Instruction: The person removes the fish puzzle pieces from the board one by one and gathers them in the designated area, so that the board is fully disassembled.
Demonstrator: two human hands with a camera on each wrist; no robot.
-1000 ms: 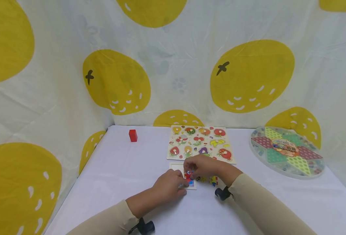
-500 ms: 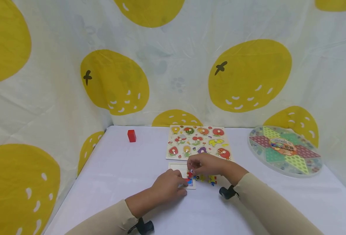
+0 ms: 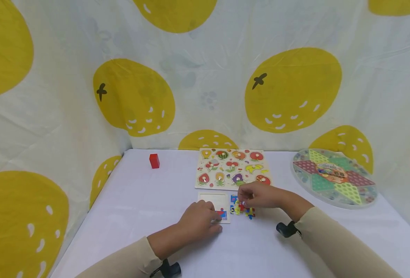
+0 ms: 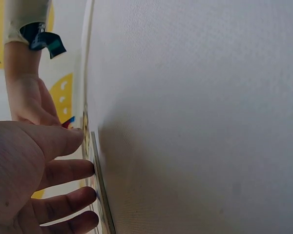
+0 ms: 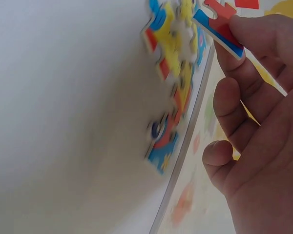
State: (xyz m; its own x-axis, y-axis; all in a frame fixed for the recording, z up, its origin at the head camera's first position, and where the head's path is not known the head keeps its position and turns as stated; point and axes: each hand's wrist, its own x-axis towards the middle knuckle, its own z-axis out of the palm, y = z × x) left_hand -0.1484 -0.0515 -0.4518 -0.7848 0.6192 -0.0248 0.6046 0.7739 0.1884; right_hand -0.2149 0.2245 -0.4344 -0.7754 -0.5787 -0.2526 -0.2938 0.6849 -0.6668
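Observation:
My right hand (image 3: 260, 194) pinches a red and blue jigsaw piece (image 5: 219, 24) between thumb and forefinger. The piece is held over several loose jigsaw pieces (image 5: 168, 44) on the table, coloured yellow, red and blue. Left of that pile lies a small white puzzle tray (image 3: 213, 199). A red and blue piece (image 3: 222, 214) sits in the tray's near right corner. With its fingers extended, my left hand (image 3: 198, 220) rests on the tray's left side, covering part of it. In the left wrist view, its fingertips (image 4: 85, 195) lie at the tray's edge.
Behind the tray lies a wooden fruit puzzle board (image 3: 230, 168). A round Chinese checkers board (image 3: 333, 177) is at the right, and a red block (image 3: 154, 161) stands at the back left. A cloth (image 3: 208, 77) printed with yellow fruit hangs behind the white table.
My right hand has moved right from the tray to above the loose pieces, carrying the red and blue jigsaw piece out of the tray. My left hand has stayed at the tray.

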